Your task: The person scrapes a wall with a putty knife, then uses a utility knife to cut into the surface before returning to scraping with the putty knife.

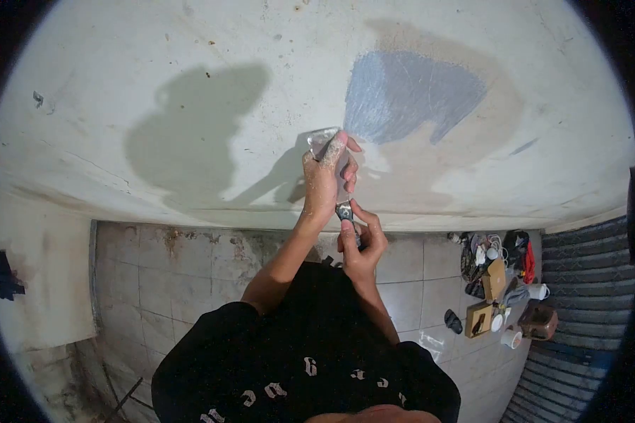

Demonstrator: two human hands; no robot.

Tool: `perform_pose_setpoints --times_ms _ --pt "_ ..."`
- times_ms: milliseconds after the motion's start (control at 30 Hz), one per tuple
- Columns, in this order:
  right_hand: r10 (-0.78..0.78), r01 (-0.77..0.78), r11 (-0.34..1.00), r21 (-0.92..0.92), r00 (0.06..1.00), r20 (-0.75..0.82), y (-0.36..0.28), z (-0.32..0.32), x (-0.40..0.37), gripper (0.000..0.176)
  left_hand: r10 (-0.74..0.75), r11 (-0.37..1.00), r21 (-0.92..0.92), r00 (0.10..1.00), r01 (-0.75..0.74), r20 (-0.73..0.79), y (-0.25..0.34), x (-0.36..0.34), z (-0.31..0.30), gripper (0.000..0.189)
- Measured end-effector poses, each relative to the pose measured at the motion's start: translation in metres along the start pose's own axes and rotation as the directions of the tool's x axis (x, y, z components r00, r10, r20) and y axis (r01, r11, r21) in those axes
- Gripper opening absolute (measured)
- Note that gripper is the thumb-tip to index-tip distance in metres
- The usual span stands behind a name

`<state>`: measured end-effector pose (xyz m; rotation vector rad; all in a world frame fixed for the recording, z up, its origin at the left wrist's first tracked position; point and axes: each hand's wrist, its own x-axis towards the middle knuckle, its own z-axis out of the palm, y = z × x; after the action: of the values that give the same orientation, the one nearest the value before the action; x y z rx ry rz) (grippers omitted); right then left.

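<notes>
Left hand (322,182) clasps the scraper's blade (341,190), right hand (363,255) its handle (343,211).

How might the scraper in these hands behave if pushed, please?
The scraper would probably flex only slightly, as its flat blade looks thin. It seems fairly light, given the slim handle. It may slip somewhat, since the left hand on it carries pale residue.

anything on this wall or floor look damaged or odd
Yes: a ragged-edged blue-grey patch stands out against the otherwise pale wall, and brownish stains dirty the floor tiles near its base.
</notes>
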<state>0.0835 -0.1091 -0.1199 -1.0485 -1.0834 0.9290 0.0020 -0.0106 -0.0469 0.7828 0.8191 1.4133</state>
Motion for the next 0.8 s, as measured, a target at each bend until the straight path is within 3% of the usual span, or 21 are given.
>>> perform_pose_setpoints --times_ms 100,267,533,800 --pt "-0.041 0.041 0.999 -0.006 0.999 0.015 -0.009 0.008 0.009 0.032 0.079 0.997 0.007 0.997 -0.079 0.015 0.022 0.005 0.008 0.037" --pt "-0.191 0.191 0.980 -0.050 0.982 0.009 0.017 0.007 0.010 0.033 0.071 0.996 0.050 0.997 -0.070 -0.004 0.015 0.002 0.004 0.038" --pt "-0.072 0.072 0.997 -0.038 0.997 -0.016 0.012 0.002 -0.004 0.033 -0.004 1.000 0.006 1.000 0.004 0.023 -0.011 0.003 -0.007 0.039" --pt "-0.056 0.056 0.998 -0.031 0.998 -0.008 0.010 0.001 -0.007 0.032 -0.017 1.000 0.019 1.000 0.017 0.018 -0.012 0.001 -0.008 0.039"
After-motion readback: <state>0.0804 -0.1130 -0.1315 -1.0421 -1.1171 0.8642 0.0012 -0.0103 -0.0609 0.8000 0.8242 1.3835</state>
